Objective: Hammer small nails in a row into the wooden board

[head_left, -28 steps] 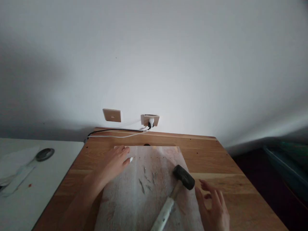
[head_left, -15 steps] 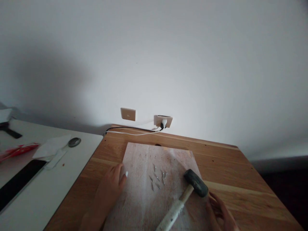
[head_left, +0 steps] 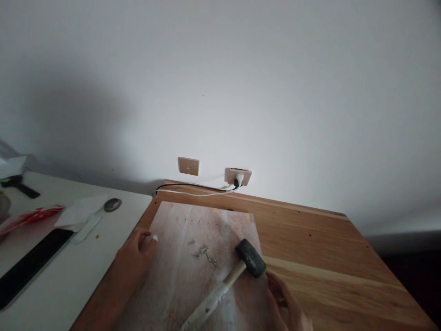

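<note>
A pinkish, worn wooden board (head_left: 172, 271) lies flat on the brown wooden table. My left hand (head_left: 132, 259) grips its left edge, thumb on top and fingers curled at the side. At the opposite edge my right hand (head_left: 284, 299) is closed on the board, its fingers partly hidden. Resting diagonally on the board is a mallet (head_left: 251, 258) with a black head and a pale, worn handle, its head close to my right hand. Several small metal nails or screws (head_left: 205, 252) lie loose near the middle. A row of small dark holes runs along the board's far end.
The wooden table (head_left: 330, 257) meets a white wall with a socket (head_left: 237, 177), plugs and cables. On the left, a white table (head_left: 82, 257) holds a dark flat device (head_left: 34, 262), a tape roll (head_left: 112, 205), papers and a red packet (head_left: 37, 214).
The board has shifted left across the table with both my hands on it, carrying the mallet along. The metal pieces have slid closer together. The camera view has moved slightly.
</note>
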A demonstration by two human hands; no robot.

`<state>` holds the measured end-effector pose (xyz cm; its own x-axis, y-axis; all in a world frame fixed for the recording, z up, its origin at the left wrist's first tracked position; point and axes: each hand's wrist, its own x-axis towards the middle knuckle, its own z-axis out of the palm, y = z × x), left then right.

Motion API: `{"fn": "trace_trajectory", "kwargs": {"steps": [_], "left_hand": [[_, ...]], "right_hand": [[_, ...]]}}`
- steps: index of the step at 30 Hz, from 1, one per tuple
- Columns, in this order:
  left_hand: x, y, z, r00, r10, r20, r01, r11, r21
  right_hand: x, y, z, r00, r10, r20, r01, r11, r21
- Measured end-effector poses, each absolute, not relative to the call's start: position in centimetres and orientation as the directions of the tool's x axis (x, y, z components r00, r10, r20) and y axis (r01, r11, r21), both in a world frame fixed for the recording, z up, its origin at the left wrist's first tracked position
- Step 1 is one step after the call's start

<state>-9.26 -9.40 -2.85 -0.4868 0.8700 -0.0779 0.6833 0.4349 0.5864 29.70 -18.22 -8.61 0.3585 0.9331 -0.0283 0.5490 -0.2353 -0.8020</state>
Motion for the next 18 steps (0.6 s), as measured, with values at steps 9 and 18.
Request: {"fn": "trace_trajectory", "kwargs": {"steps": [9, 18], "left_hand": [[-16.2, -7.6, -0.5, -0.500, 0.863, -0.069, 0.798, 0.490, 0.351], [-20.3, -9.2, -2.8, -0.509, 0.861, -0.005, 0.782, 0.465, 0.414]], "right_hand": [[22.3, -16.9, -10.3, 0.062, 0.998, -0.018, 0.452, -0.044, -0.891], [22.6, -15.1, -9.1, -0.098, 0.988, -0.119, 0.303, -0.084, -0.949]]}}
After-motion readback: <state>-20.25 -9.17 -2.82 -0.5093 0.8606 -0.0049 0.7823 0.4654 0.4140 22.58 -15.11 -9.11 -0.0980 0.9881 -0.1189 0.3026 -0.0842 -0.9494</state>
